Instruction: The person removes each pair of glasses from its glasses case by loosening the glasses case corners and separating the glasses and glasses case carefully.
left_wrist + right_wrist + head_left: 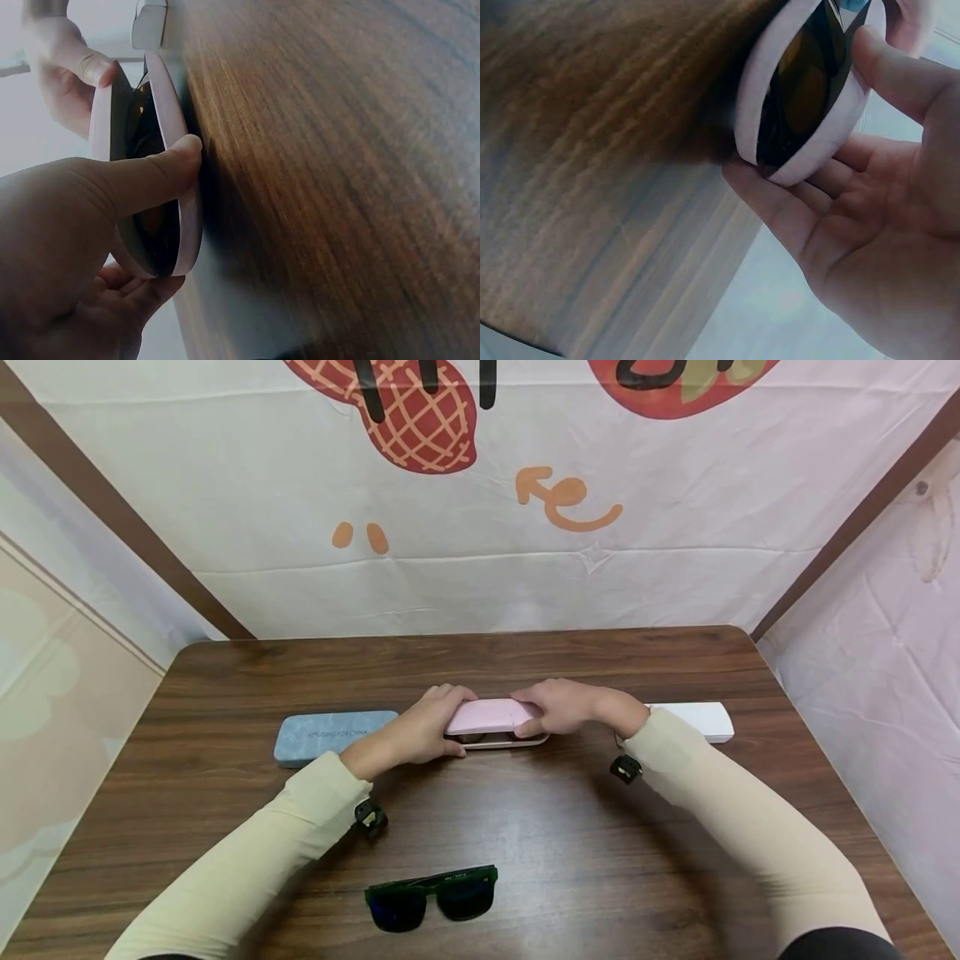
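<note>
Between both hands, a pink glasses case (489, 716) lies near the middle of the table with its lid partly raised. Dark-lensed glasses (802, 86) show inside through the gap. My left hand (426, 727) grips the case's left end; in the left wrist view its thumb (161, 176) crosses the opening onto the lower shell, fingers behind. At the other end my right hand (561, 706) holds the case, with the thumb (900, 71) on the lid's edge and the fingers around the back and end.
A blue glasses case (322, 735) lies left, partly behind the left forearm. To the right, a white case (697, 718) sits beyond the right wrist. Dark green sunglasses (433, 897) rest on the wooden table (570, 860) in front. A printed cloth (480, 585) hangs behind the table.
</note>
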`<state>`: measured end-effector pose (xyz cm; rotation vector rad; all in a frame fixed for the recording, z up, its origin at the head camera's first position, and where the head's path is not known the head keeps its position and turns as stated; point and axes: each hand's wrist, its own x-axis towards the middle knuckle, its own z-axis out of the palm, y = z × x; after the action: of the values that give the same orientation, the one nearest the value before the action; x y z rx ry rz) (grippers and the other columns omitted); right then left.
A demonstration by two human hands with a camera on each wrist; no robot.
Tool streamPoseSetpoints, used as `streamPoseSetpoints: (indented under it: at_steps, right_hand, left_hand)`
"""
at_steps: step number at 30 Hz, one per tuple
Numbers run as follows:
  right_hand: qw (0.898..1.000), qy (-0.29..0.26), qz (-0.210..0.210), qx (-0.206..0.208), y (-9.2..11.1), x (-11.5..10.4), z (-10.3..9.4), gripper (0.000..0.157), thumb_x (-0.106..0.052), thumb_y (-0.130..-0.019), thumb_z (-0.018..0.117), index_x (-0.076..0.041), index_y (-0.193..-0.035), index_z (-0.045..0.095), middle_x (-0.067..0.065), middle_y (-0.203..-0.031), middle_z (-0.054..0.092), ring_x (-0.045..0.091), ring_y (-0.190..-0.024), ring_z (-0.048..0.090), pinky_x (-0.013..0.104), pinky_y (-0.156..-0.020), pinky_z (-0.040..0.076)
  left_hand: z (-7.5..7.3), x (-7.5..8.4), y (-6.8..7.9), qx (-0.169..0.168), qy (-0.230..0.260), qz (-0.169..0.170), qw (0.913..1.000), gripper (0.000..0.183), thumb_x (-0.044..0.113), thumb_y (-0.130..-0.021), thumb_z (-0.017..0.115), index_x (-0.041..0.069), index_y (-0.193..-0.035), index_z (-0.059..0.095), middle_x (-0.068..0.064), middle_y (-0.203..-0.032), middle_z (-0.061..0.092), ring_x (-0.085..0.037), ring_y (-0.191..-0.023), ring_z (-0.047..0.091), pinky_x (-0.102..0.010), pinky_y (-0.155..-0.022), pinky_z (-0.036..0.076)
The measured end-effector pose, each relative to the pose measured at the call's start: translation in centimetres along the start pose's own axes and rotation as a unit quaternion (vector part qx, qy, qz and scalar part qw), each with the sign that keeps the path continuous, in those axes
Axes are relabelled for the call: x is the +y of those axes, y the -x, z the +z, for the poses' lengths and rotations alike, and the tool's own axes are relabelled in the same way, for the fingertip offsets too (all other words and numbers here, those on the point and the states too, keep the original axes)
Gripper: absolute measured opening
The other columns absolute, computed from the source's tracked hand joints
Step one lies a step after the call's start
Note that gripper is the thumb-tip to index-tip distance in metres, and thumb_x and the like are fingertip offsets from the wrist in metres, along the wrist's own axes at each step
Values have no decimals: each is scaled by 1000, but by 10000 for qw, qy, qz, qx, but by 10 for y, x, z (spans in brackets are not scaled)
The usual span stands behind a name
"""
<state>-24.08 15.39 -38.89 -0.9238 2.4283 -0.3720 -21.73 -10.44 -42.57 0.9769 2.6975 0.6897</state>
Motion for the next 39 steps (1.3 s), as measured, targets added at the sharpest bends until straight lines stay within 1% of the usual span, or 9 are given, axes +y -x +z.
streamPoseSetpoints:
  at_steps: [5, 9, 13, 19, 25, 29, 35, 37, 39]
  right_hand:
    - [9994, -220, -44, -250, -3, 1, -6, 56, -37, -101, 63, -4, -145, 52, 4, -105, 63, 18, -92, 56, 36, -84, 44]
    - [9985, -326, -255, -355, -7, 4, -9, 41, -33, -101, 64, -4, -129, 61, 3, -98, 62, 17, -89, 55, 35, -83, 45]
    - [9964, -558, -421, -487, -11, 5, -13, 31, -28, -100, 66, -5, -120, 63, 3, -94, 63, 16, -87, 57, 34, -84, 46]
    - [9941, -765, -468, -615, -13, 6, -16, 30, -26, -99, 67, -4, -120, 65, 4, -97, 63, 16, -91, 57, 36, -89, 46]
    - [9931, -813, -495, -681, -12, 8, -19, 25, -25, -101, 64, -6, -117, 66, 3, -99, 62, 17, -93, 56, 36, -89, 45]
    - [9916, -894, -570, -737, -10, 9, -20, 25, -26, -103, 61, -7, -118, 66, 2, -98, 62, 15, -92, 55, 34, -89, 45]
    - [9811, -1499, -689, -1009, -8, 16, -22, 25, -24, -106, 54, -2, -111, 65, 4, -85, 55, 13, -79, 49, 29, -76, 41]
    - [9774, -1707, -644, -1070, -9, 19, -21, 27, -24, -107, 52, 0, -112, 64, 4, -84, 53, 15, -78, 48, 29, -75, 39]
    - [9762, -1791, -576, -1078, -10, 20, -21, 28, -26, -107, 52, -1, -114, 64, 4, -85, 52, 16, -80, 49, 29, -75, 39]
  left_hand:
    - [-2, 1, -1, -37, 47, -32, 10000, 72, 15, -78, 90, 2, -137, 50, -18, -127, 56, -33, -118, 50, -46, -102, 44]
    - [-2, 1, -1, -97, 63, -135, 9998, 73, 16, -78, 90, 4, -138, 49, -17, -128, 55, -33, -119, 50, -46, -101, 44]
    - [-2, 1, -2, -116, 23, -224, 9997, 76, 17, -77, 92, 5, -138, 49, -16, -127, 56, -32, -118, 51, -46, -101, 44]
    - [-3, 2, -3, -127, -12, -306, 9994, 76, 18, -75, 93, 7, -137, 50, -15, -126, 57, -32, -117, 52, -46, -100, 45]
    - [-3, 3, -5, -121, -11, -354, 9993, 75, 18, -74, 93, 8, -136, 51, -14, -123, 58, -32, -116, 53, -46, -100, 45]
    - [-3, 4, -6, -97, 7, -388, 9992, 76, 17, -73, 94, 8, -136, 51, -14, -124, 58, -32, -117, 53, -46, -100, 45]
    - [-4, 6, -7, 27, 33, -273, 9996, 82, 12, -67, 97, 10, -134, 50, -15, -126, 59, -33, -120, 54, -47, -103, 44]
    - [-4, 7, -7, 84, 61, -257, 9996, 83, 11, -65, 98, 11, -132, 50, -15, -127, 60, -33, -120, 54, -48, -103, 44]
    - [-4, 7, -7, 110, 118, -282, 9995, 83, 11, -64, 98, 11, -131, 50, -14, -127, 61, -32, -119, 55, -47, -103, 45]
